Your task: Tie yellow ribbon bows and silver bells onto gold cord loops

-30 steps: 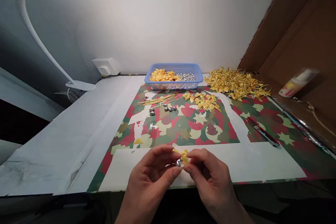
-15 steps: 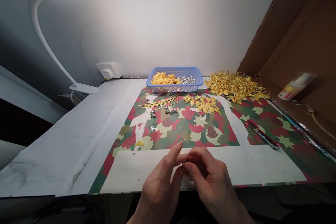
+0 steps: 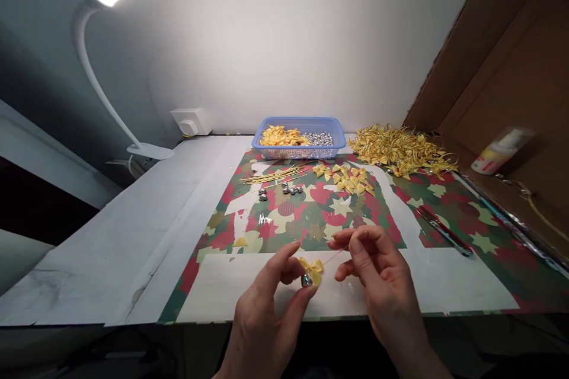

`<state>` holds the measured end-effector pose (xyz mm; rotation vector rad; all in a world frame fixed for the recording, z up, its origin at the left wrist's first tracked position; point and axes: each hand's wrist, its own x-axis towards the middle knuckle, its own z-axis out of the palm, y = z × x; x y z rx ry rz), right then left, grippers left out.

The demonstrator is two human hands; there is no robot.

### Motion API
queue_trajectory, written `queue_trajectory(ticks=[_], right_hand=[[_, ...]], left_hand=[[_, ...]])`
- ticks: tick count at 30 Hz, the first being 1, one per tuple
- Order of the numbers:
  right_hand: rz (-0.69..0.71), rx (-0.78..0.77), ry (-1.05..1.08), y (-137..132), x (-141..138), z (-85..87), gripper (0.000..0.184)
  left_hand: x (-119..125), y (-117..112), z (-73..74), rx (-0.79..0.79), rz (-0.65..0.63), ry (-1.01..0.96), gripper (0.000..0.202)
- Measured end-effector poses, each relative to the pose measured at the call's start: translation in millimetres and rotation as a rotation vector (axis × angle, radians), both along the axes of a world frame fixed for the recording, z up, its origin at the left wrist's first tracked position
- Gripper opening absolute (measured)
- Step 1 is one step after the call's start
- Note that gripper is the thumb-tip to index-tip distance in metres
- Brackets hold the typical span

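Near the table's front edge, my left hand [image 3: 269, 302] pinches a small silver bell [image 3: 306, 280] between thumb and fingers. A yellow ribbon bow [image 3: 315, 267] sits against the bell. From the bow a thin tie [image 3: 332, 258] runs up to the right, its far end between the thumb and fingertips of my right hand [image 3: 386, 281]. Beyond the hands lie several loose silver bells [image 3: 291, 190], a bundle of gold twist ties [image 3: 274, 175] and a group of yellow bows [image 3: 349, 180].
A blue basket [image 3: 299, 121] with bows and bells stands by the wall. To its right is a heap of tied gold bows [image 3: 395, 148]. Pliers or cutters [image 3: 444, 231] lie at right, near a pump bottle [image 3: 500, 151] and cardboard wall. A lamp [image 3: 84, 62] stands left.
The hands, close together before, are now apart. My right hand has moved right and up with the tie's end, and the bell and bow now show in my left hand.
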<state>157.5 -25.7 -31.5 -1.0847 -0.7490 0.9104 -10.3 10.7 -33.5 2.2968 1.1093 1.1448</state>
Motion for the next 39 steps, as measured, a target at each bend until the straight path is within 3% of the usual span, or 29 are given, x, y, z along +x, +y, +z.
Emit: queue_trajectory(ticks=[4,9,13,19,22,28,32,36,39], right_hand=[[0.090,0.058,0.261,4,1,9.2,0.017],[0.080,0.160,0.223,7,-2,13.9,0.015],[0.115,0.126,0.191,9,-2,8.9,0.020],[0.143,0.077,0.263,10,-2,7.4,0.020],[0.155,0.127,0.302,9,-2,14.4,0.017],[0.208,0.223,0.417,7,-3,28.6,0.010],[0.224,0.263,0.466,6,-5,33.1,0.010],[0.181,0.275,0.433,0,-4,35.8,0.010],[0.118,0.268,0.284,-7,-1,36.1,0.013]], left_hand=[[3,-1,-1.4,-0.003,-0.018,-0.003,0.047],[5,1,-8.0,-0.056,-0.037,0.047,0.053],[0,2,-13.6,-0.149,-0.047,0.073,0.059],[-6,13,7.8,-0.522,-0.095,-0.034,0.031],[-1,16,17.8,-0.773,-0.150,-0.145,0.031],[11,9,27.5,-1.074,-0.400,-0.455,0.017],[15,4,35.1,-1.131,-0.501,-0.555,0.008],[14,2,36.3,-1.193,-0.428,-0.618,0.008],[10,0,37.7,-1.215,-0.382,-0.663,0.012]])
